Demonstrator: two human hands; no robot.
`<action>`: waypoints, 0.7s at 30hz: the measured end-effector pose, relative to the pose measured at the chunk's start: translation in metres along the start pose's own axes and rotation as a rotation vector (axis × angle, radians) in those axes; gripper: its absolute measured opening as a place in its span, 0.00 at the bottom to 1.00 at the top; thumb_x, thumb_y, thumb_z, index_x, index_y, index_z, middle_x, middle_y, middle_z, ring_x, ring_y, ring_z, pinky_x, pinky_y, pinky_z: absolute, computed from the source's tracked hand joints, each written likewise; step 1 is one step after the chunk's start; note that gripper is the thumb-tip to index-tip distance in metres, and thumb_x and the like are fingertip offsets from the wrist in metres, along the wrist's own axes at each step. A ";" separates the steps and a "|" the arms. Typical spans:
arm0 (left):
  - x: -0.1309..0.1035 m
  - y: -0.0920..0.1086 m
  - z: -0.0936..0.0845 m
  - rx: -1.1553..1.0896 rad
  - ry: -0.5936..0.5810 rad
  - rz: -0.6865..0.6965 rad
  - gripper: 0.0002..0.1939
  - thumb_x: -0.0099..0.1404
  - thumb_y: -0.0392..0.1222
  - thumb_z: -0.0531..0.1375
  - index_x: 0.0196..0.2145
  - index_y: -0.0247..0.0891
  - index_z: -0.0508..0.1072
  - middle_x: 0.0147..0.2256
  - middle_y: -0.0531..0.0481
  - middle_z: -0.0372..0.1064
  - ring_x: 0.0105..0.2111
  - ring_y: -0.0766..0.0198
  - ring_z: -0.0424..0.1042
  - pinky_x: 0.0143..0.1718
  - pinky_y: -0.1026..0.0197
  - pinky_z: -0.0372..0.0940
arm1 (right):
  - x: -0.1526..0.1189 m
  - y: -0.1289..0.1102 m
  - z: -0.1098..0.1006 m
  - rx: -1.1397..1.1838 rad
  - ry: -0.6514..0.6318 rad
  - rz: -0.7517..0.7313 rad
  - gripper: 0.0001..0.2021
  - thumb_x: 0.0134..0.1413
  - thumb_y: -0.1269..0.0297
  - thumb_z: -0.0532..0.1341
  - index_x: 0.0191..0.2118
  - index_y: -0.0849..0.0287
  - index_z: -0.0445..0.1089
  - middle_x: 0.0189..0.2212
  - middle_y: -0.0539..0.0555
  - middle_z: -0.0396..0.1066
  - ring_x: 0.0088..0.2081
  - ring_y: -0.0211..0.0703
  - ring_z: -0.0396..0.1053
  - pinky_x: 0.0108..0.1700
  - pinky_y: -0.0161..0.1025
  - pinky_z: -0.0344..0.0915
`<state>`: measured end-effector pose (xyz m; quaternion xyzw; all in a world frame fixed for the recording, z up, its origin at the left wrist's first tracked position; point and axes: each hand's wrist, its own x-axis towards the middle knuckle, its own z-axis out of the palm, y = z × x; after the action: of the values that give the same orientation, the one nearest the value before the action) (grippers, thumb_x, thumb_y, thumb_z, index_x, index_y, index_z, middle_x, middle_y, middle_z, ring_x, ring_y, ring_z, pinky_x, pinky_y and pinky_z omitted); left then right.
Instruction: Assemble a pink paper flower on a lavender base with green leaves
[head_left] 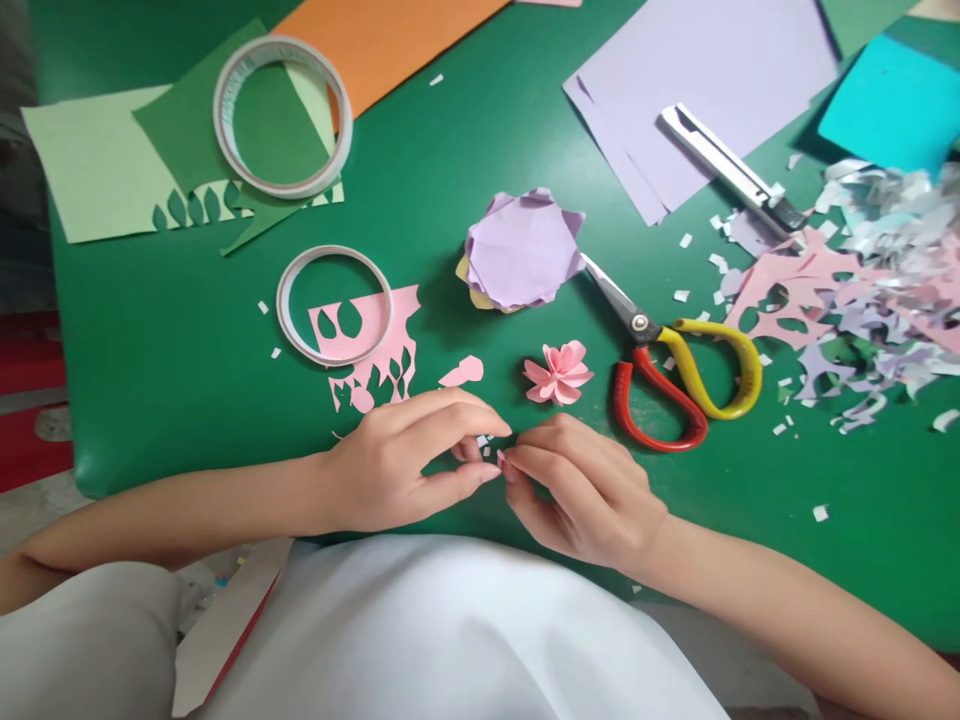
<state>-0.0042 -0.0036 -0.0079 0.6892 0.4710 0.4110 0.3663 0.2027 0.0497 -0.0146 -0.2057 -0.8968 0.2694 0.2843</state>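
My right hand [589,490] pinches a small pink paper piece [502,460] between thumb and index finger, close to the table's front edge. Facing it, my left hand [420,455] has its thumb and fingers apart, the thumb tip close beside that piece. Tiny white bits [486,450] show between the hands. Just beyond my right hand sits a pink paper flower [559,374] with layered petals. Loose pink petals [463,371] lie past my left hand, beside a cut-out pink sheet [386,340]. Farther back is a lilac paper stack [523,248] with a yellowish edge underneath.
Scissors [639,323] with red and yellow handles lie to the right. A smaller tape roll [283,312] and a larger one [223,120] are on the left. A utility knife [724,165] rests near lilac sheets [697,60]; paper scraps [892,290] pile at right.
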 end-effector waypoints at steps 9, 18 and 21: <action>0.005 -0.001 -0.002 0.107 0.042 0.039 0.08 0.67 0.30 0.60 0.44 0.37 0.72 0.38 0.47 0.77 0.34 0.67 0.76 0.32 0.65 0.73 | -0.008 0.008 -0.026 0.083 0.025 0.028 0.11 0.58 0.82 0.61 0.38 0.57 0.64 0.34 0.55 0.77 0.32 0.37 0.75 0.33 0.32 0.74; 0.029 0.011 0.003 0.395 0.072 0.029 0.11 0.66 0.30 0.61 0.46 0.37 0.72 0.41 0.47 0.77 0.36 0.65 0.74 0.33 0.64 0.69 | -0.008 0.030 -0.042 0.186 0.127 0.242 0.11 0.58 0.80 0.61 0.37 0.55 0.66 0.31 0.48 0.77 0.29 0.35 0.75 0.31 0.32 0.73; 0.038 0.013 0.008 0.522 0.009 -0.017 0.17 0.67 0.35 0.61 0.53 0.37 0.69 0.46 0.43 0.75 0.40 0.60 0.74 0.39 0.59 0.71 | -0.008 0.033 -0.041 0.115 0.169 0.253 0.11 0.59 0.80 0.61 0.38 0.55 0.67 0.29 0.46 0.75 0.27 0.33 0.73 0.30 0.32 0.72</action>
<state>0.0155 0.0275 0.0089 0.7545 0.5686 0.2756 0.1776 0.2416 0.0855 -0.0089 -0.3224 -0.8197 0.3356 0.3340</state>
